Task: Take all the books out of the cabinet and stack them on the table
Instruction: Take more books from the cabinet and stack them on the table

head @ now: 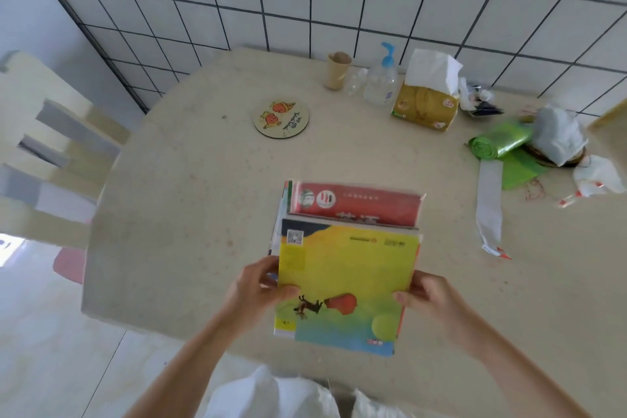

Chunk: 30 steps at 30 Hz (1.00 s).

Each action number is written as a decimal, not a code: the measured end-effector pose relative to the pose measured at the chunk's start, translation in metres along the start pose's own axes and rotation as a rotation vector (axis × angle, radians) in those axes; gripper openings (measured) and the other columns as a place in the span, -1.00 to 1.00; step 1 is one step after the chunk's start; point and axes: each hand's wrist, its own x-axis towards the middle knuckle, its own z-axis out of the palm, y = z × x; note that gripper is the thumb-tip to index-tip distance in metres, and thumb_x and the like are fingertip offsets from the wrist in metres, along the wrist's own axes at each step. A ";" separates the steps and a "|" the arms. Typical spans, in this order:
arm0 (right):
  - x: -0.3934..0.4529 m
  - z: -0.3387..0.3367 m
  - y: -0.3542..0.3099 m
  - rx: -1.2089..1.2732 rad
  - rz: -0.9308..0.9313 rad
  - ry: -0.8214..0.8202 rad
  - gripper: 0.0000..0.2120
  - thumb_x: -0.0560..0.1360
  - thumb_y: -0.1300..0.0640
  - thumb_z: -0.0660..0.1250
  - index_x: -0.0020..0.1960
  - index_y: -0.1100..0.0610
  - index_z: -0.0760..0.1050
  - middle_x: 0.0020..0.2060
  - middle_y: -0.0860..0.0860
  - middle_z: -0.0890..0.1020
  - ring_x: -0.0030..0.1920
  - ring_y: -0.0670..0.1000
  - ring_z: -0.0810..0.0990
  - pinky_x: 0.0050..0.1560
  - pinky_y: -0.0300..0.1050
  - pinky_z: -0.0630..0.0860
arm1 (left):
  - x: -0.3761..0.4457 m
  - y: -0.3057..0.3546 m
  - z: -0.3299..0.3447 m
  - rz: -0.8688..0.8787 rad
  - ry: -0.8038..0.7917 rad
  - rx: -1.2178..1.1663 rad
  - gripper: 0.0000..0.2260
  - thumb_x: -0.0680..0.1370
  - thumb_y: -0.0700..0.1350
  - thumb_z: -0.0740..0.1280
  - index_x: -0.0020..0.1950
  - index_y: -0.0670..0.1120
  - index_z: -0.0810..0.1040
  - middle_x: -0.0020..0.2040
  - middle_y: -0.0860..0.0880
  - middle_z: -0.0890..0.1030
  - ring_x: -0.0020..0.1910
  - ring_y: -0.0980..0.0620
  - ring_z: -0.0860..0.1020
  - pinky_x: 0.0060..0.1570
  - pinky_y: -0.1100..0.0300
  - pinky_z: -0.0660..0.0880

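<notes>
A yellow and green picture book (346, 275) lies on top of a small stack near the front edge of the beige table (190, 200). My left hand (258, 288) pinches its left edge, thumb on the cover. My right hand (427, 299) grips its right edge in the same way. Beneath it a red-covered book (359, 202) sticks out toward the wall, with thinner books showing at the stack's left side. The cabinet is out of view.
Along the tiled wall stand a beige cup (337, 69), a pump bottle (381, 78) and a tissue pack (427, 95). A round coaster (281, 119) lies mid-table. A green bag roll (498, 144) and white wrappers clutter the right side. A chair (51, 146) stands at the left.
</notes>
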 end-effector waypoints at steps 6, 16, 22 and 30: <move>0.041 0.002 -0.039 0.141 0.197 0.025 -0.82 0.52 0.23 0.35 0.11 0.16 0.57 -0.01 0.08 0.71 -0.03 0.08 0.70 -0.04 -0.05 0.60 | 0.047 0.026 -0.020 -0.101 0.000 -0.038 -0.74 0.45 -0.20 0.47 -0.10 0.20 0.62 -0.13 0.01 0.71 -0.30 0.05 0.63 -0.30 0.18 0.60; 0.092 0.025 -0.069 0.214 0.549 0.077 -0.96 0.54 0.30 0.29 -0.03 0.22 0.52 -0.17 0.18 0.59 -0.19 0.17 0.58 -0.22 -0.01 0.52 | 0.083 0.023 -0.024 -0.384 0.085 -0.161 -0.81 0.46 -0.21 0.45 0.05 -0.04 0.67 -0.19 0.03 0.69 -0.23 0.01 0.67 -0.19 0.15 0.61; 0.112 0.035 -0.075 0.159 0.570 0.147 -0.95 0.57 0.27 0.25 0.00 0.21 0.49 -0.22 0.15 0.54 -0.26 0.12 0.54 -0.24 -0.03 0.50 | 0.097 0.027 -0.026 -0.434 0.127 -0.188 -0.89 0.46 -0.20 0.44 -0.17 0.03 0.68 -0.15 -0.12 0.72 -0.16 -0.17 0.69 -0.08 -0.10 0.63; 0.115 0.047 -0.078 -0.035 0.511 0.170 -0.83 0.53 0.34 0.22 0.07 0.17 0.49 -0.05 0.15 0.65 -0.08 0.12 0.65 -0.08 0.02 0.62 | 0.105 0.024 -0.021 -0.481 0.140 -0.181 -0.92 0.45 -0.20 0.41 -0.20 -0.04 0.67 -0.16 -0.18 0.71 -0.11 -0.27 0.66 -0.06 -0.21 0.60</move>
